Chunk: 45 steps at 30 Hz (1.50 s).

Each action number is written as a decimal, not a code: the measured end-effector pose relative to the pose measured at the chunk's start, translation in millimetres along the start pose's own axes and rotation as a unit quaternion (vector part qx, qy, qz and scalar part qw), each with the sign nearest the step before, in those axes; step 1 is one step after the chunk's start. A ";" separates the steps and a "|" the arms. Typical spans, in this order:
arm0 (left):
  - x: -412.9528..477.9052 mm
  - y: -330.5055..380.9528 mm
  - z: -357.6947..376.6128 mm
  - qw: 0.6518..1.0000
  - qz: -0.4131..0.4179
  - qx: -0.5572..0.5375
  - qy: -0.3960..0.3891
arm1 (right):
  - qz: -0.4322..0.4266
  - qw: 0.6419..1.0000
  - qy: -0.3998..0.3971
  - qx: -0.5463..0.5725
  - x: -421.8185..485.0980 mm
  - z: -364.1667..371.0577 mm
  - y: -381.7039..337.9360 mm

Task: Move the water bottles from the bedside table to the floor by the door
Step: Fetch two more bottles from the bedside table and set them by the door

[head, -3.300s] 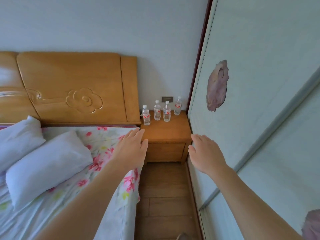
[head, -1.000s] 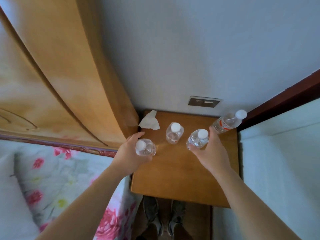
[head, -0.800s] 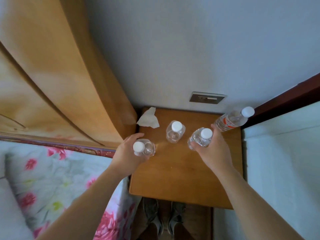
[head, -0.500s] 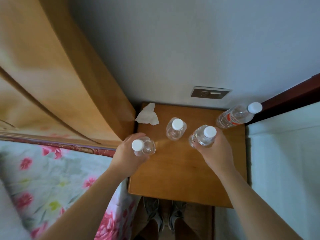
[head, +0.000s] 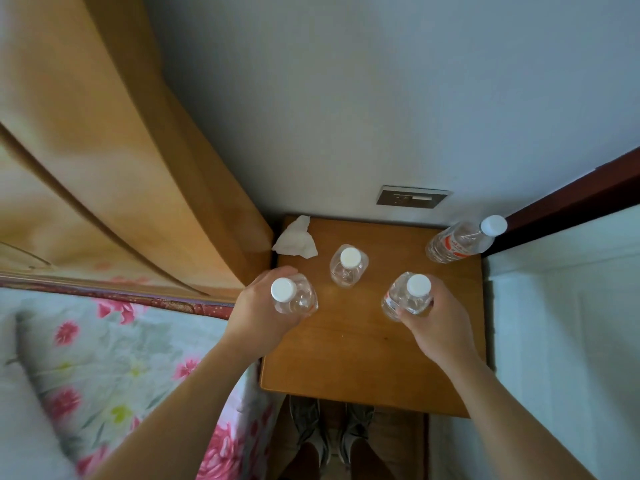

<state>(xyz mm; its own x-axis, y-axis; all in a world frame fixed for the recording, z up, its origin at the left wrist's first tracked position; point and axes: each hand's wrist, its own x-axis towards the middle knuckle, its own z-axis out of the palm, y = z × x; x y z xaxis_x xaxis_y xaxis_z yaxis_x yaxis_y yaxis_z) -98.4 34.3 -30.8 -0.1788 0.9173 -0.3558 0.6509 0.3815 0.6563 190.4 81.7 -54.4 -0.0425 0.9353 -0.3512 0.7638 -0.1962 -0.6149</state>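
Several clear water bottles with white caps are over the wooden bedside table (head: 353,355). My left hand (head: 258,315) grips the left bottle (head: 294,297) at the table's left edge. My right hand (head: 440,327) grips another bottle (head: 408,296) right of the middle. Both held bottles look raised toward me. A third bottle (head: 348,266) stands free between them, further back. The last bottle (head: 460,242), with a red label, stands in the back right corner.
A crumpled white tissue (head: 296,239) lies at the table's back left corner. The wooden headboard (head: 114,161) and the floral bed (head: 114,358) are to the left, a white wardrobe panel (head: 561,341) to the right. A wall socket (head: 412,195) sits above the table. My shoes (head: 329,434) stand below.
I walked up to the table and both hands closed round a bottle each. Over the last second the two held bottles rose slightly toward me.
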 end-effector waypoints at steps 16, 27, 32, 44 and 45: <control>-58.5 112.4 -98.0 0.996 0.044 -0.051 -0.054 | 0.001 0.994 0.110 0.028 -99.0 -102.4 -98.6; -115.4 185.6 -149.8 0.974 0.181 -0.043 -0.129 | 0.045 0.975 0.211 0.057 -212.8 -155.1 -150.8; -141.6 199.9 -169.8 0.968 0.227 -0.031 -0.101 | 0.032 0.975 0.213 0.052 -236.2 -162.4 -165.4; -182.9 170.5 -214.3 0.990 0.125 -0.062 0.030 | -0.097 0.980 0.175 0.011 -225.6 -165.7 -218.8; -188.8 167.8 -215.8 0.991 0.112 -0.064 0.045 | -0.112 0.980 0.166 0.011 -223.4 -166.5 -223.1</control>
<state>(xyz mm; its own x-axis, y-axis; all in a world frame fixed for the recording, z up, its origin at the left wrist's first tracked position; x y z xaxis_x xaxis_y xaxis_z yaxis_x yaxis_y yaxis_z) -114.7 -50.2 290.1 -0.1094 0.9847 -0.1354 0.5833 0.1739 0.7934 136.7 -34.5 278.8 0.0074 0.9991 0.0408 0.7455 0.0217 -0.6662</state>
